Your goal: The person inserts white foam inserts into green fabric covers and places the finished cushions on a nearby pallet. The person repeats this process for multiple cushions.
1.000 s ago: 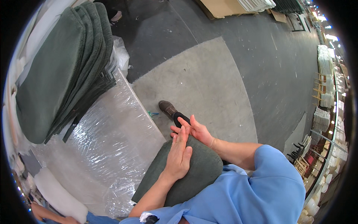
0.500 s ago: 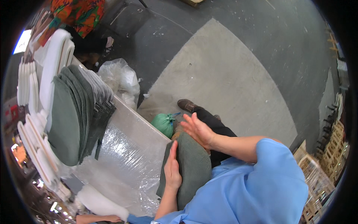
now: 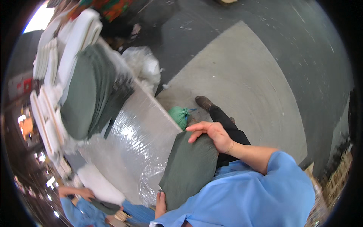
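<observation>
A dark green fabric-covered pad (image 3: 191, 168) with a pointed upper end leans against my body, over the near edge of the table. My right hand (image 3: 215, 138) curls over its upper end, thumb and fingers bent around the fabric. My left hand (image 3: 160, 204) grips its lower left edge, partly hidden behind the pad and my sleeve. Left of it, a stack of similar dark green pieces (image 3: 81, 98) lies on the table.
Shiny plastic film covers the table (image 3: 132, 128). White padded pieces (image 3: 77, 45) line its far left side. Beyond the edge are a clear plastic bag (image 3: 143, 66) and a tied green bag (image 3: 178, 116). A co-worker in blue (image 3: 81, 210) handles another dark piece at lower left.
My right hand has come down from above the pad onto its upper end. My left hand has slid down to the lower edge, and the pad now faces me more broadly. The view has shifted.
</observation>
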`<state>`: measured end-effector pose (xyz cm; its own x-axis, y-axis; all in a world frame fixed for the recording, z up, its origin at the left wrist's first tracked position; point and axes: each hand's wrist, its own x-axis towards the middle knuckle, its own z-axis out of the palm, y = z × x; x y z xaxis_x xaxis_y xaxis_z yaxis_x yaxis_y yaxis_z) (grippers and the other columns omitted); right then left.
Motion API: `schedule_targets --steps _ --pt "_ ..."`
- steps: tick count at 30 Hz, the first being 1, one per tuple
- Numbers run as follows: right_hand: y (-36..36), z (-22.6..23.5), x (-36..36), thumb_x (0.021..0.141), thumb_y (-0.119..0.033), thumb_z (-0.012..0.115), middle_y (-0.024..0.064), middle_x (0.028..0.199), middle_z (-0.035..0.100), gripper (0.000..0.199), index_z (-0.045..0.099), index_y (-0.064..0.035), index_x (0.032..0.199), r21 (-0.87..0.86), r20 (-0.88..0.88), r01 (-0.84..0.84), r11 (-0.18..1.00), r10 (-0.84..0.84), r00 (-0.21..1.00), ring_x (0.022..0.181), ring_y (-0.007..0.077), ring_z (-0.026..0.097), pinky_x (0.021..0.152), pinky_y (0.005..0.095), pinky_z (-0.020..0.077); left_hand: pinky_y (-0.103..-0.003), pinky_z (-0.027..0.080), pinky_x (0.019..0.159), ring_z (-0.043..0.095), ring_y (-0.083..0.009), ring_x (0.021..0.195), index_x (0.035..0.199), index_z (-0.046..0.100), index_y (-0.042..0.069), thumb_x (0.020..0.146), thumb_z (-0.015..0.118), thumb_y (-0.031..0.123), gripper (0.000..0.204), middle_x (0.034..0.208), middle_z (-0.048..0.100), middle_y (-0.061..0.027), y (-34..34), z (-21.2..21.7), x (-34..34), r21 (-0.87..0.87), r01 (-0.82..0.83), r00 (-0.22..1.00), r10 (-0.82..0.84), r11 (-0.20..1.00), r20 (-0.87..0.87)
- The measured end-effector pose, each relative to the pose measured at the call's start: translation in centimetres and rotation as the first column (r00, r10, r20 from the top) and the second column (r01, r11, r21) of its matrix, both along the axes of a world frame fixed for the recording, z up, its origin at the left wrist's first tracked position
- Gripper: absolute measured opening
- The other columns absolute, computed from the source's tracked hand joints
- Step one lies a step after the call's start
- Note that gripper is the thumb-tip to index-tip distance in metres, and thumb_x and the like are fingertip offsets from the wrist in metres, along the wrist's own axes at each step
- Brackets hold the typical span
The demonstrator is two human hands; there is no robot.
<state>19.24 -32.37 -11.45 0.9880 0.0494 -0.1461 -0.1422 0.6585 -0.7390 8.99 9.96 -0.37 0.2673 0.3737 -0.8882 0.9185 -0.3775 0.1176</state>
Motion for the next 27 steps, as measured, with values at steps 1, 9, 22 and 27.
schedule_targets --steps 1,9,22,27 --pt "0.6 -0.8 0.4 0.11 -0.066 0.034 0.016 0.107 0.077 0.08 0.064 0.0034 0.139 -0.034 0.049 -0.027 0.999 0.029 0.998 0.108 0.0214 0.07 0.105 0.035 0.0468 -0.043 0.045 0.113 0.06 -0.031 0.131 0.148 0.057 0.001 0.106 0.06 0.048 0.063 0.144 0.063 -0.0157 -0.1 0.3 -0.5 -0.044 -0.225 0.974 0.223 0.973 -0.038" --pt "3.8 -4.4 4.0 0.111 -0.061 0.025 0.0151 0.074 0.073 0.081 0.071 0.0054 0.109 -0.171 -0.188 -0.051 0.984 0.018 0.982 0.076 0.0214 0.067 0.079 0.0343 0.0528 -0.043 0.054 0.103 0.067 -0.0275 0.119 0.146 0.059 0.003 0.097 0.077 0.045 0.067 0.132 0.07 -0.014 3.2 -3.0 -3.1 -0.14 -0.623 0.781 0.622 0.77 -0.06" --pt "1.3 -3.9 8.7 0.107 -0.045 0.06 0.0105 0.098 0.076 0.05 0.071 0.0031 0.118 -0.475 -0.318 -0.584 0.659 0.49 0.811 0.096 0.0194 0.071 0.088 0.0336 0.0544 -0.045 0.056 0.101 0.069 -0.0276 0.116 0.138 0.064 0.005 0.103 0.059 0.059 0.065 0.13 0.071 -0.0148 3.2 -2.7 -5.1 -0.367 -0.787 0.535 0.845 0.495 -0.006" --pt "2.3 12.8 7.5 0.083 -0.041 0.087 0.0175 0.135 0.066 0.077 0.06 -0.0048 0.145 -0.929 0.065 -0.329 0.171 0.949 0.31 0.126 0.0344 0.063 0.108 0.0471 0.0481 -0.048 0.055 0.102 0.069 -0.0311 0.116 0.136 0.065 0.007 0.107 0.053 0.049 0.053 0.132 0.071 -0.0144 -1.7 -4.0 -11.3 -0.725 -0.684 0.1 0.995 0.077 0.011"
